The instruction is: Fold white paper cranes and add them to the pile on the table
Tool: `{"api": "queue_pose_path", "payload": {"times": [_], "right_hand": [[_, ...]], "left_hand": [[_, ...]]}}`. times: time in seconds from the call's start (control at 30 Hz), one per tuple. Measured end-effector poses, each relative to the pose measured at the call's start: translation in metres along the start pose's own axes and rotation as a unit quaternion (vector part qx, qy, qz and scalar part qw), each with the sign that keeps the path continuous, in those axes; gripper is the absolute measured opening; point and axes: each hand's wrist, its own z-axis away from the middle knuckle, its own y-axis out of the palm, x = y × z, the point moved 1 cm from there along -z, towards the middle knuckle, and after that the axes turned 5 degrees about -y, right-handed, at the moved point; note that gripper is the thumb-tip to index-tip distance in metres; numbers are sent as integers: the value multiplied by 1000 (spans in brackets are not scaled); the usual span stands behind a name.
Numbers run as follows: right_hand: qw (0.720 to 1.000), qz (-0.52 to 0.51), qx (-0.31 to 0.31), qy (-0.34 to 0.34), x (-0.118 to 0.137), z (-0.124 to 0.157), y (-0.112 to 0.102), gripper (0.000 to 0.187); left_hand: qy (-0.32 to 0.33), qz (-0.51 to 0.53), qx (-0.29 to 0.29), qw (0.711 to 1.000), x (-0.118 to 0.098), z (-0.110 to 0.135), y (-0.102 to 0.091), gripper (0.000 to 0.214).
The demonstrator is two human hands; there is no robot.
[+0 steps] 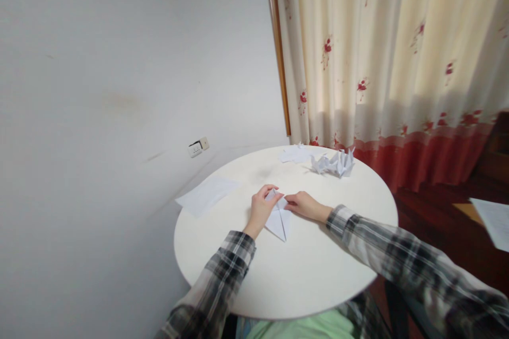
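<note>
A folded sheet of white paper (281, 225) lies on the round white table, its pointed end toward me and a crease or slit running down its middle. My left hand (264, 205) grips its far left part, thumb on top and fingers curled around the far edge. On the right side, my right hand (301, 204) pinches the paper's edge between thumb and fingers. The far tip is partly hidden by my left fingers.
Several folded paper figures (340, 163) stand at the table's far right. More white paper (296, 154) lies at the far edge, and flat sheets (209, 195) at the left. The round table (318, 280) stands close to a wall with a socket (194, 149); a curtain (382, 63) hangs behind.
</note>
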Motion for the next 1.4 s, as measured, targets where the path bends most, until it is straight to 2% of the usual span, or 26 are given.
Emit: {"api": "queue_pose_path", "payload": {"times": [0.1, 0.23, 0.4, 0.67, 0.83, 1.0, 1.17, 1.4], "right_hand": [[1000, -16, 0, -7, -2, 0, 1, 13], [999, -20, -6, -29, -3, 0, 3, 13], [999, -23, -14, -35, -4, 0, 4, 16], [1000, -29, 1, -6, 0, -1, 1, 38], [1000, -25, 12, -1, 1, -2, 0, 43], [1000, -22, 17, 4, 1, -2, -1, 43], [1000, -21, 16, 3, 1, -3, 0, 42], [1000, -22, 12, 0, 3, -2, 0, 40]], "left_hand": [[13, -60, 21, 998, 0, 1, -1, 21], [5, -85, 50, 995, -2, 2, -1, 23], [9, -97, 47, 994, -6, 3, -1, 20], [16, -115, 39, 993, -2, 2, -1, 17], [28, -109, 34, 993, -1, 2, 0, 19], [21, -85, 40, 995, 0, 2, -1, 12], [12, -41, 46, 998, 1, 2, -1, 18], [15, -49, 48, 998, 0, 3, -2, 26]]}}
